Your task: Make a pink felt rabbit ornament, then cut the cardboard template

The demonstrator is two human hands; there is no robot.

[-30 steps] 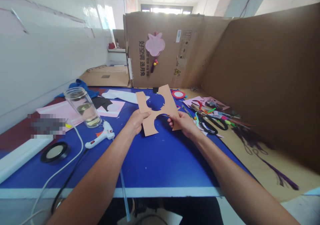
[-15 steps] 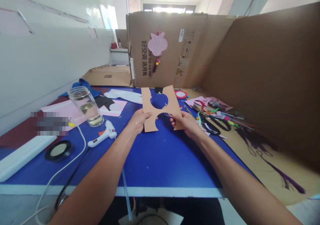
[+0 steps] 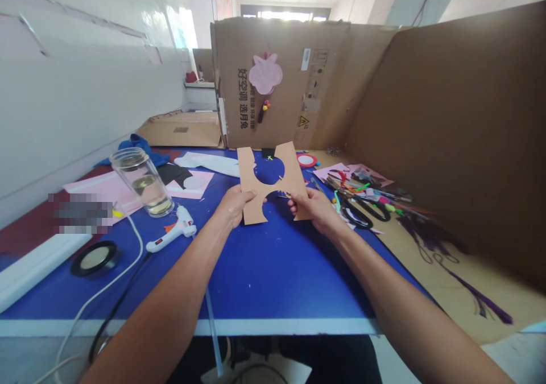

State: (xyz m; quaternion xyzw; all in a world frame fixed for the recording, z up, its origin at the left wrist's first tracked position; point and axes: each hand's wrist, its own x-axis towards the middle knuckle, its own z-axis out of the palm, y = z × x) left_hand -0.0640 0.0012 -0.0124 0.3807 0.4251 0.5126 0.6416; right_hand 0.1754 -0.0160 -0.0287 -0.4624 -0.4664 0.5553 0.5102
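A tan sheet of cardboard (image 3: 293, 170) with rounded cut-outs is held up over the blue table, tilted toward me. My left hand (image 3: 234, 206) pinches its lower left side, thumb on the front face. On the lower right side, my right hand (image 3: 314, 206) grips it with the thumb and curled fingers. Through the larger cut-out the blue tabletop shows. Left of my left hand lies a white hot glue gun (image 3: 174, 230). Black-handled scissors (image 3: 360, 210) rest to the right of my right hand.
A glass jar (image 3: 143, 185) with yellowish liquid stands at the left, near a roll of black tape (image 3: 94, 259). Pink and white paper lies behind. Upright cardboard panels (image 3: 324, 82) border the back and right. Purple tassels (image 3: 473, 293) and craft scraps cover the right side.
The whole view has shifted slightly, so things appear a little further left. Both hands keep their hold on the cardboard, which looks almost unchanged in pose.
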